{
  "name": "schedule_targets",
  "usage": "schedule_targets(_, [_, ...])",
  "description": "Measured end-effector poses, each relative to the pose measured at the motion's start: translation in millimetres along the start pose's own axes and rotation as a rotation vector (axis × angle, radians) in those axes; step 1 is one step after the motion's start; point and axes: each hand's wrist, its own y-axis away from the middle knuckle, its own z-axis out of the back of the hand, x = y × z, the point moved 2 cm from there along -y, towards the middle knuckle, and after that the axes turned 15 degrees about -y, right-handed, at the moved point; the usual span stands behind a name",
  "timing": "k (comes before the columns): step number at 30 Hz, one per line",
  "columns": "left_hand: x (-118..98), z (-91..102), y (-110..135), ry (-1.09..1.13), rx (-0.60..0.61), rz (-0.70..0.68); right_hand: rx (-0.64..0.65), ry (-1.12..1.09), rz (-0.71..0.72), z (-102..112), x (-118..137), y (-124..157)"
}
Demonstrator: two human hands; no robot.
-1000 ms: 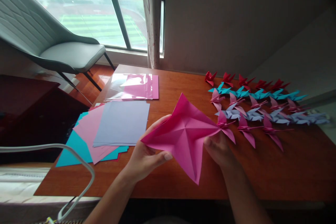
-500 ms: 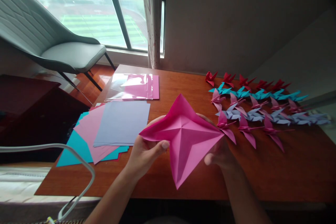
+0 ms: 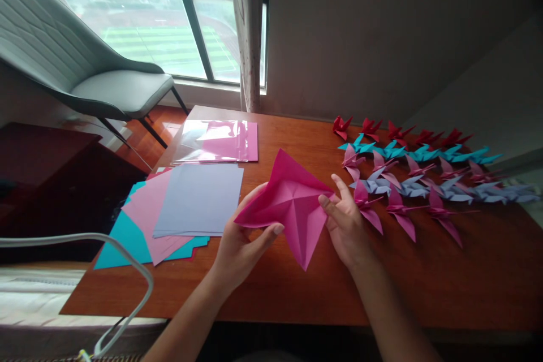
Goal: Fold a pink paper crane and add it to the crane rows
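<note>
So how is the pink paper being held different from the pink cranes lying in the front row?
The pink paper is only creased and half collapsed; the pink cranes are fully folded, with wings and thin points. The paper is far bigger than any one crane. The left hand and right hand hold it; the cranes lie untouched on the table. Both are a similar deep pink.

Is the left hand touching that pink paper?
Touching. The head view shows the left hand pinching the pink paper, thumb on its front, fingers behind.
</note>
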Motion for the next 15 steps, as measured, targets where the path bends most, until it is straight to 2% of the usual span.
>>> schedule_targets(2, [1, 0.2, 0, -0.113, -0.043, -0.042, -0.042, -0.024, 0.005, -2, -3, -3])
schedule_targets(5, [1, -0.4, 0, -0.274, -0.069, -0.132, -0.029, 0.018, 0.031, -7, -5, -5])
schedule_targets(15, [-1, -7.0, 5, -0.416, 0.067, -0.223, 0.007, 0.178, 0.046, -9, -18, -10])
